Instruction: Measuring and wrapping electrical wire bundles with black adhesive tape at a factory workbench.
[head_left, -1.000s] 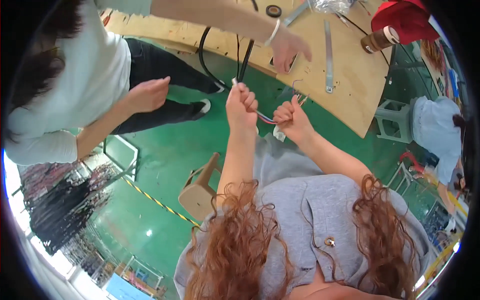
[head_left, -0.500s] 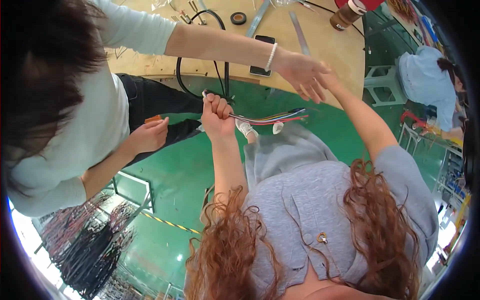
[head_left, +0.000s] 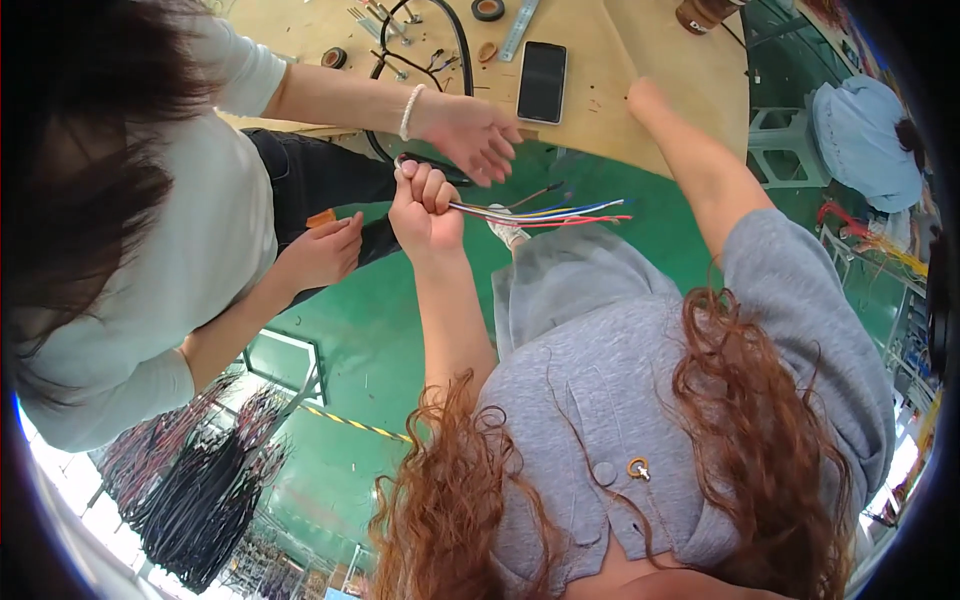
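Note:
My left hand [head_left: 428,208] is closed round a black multi-core cable [head_left: 440,168]. From my fist, several loose wires [head_left: 560,213] in red, white, blue, yellow and brown fan out to the right. My right hand [head_left: 649,98] reaches over the right part of the wooden table [head_left: 690,110], its fingers hidden from view. A co-worker's open hand [head_left: 470,135], with a white bead bracelet [head_left: 411,112], hovers just above my left fist. Their other hand [head_left: 322,252] is at a small orange piece [head_left: 321,218].
On the table lie a phone [head_left: 542,82], a steel ruler [head_left: 517,30], tape rolls [head_left: 488,9], metal posts [head_left: 392,30] and a brown bottle [head_left: 706,14]. Cable bundles [head_left: 205,490] hang at lower left. Another person [head_left: 868,145] is near a plastic stool [head_left: 785,150] on the right.
My right hand has moved up and away onto the table. The co-worker's braceleted hand has drawn back left, from beside my right hand to above my left fist, uncovering the phone.

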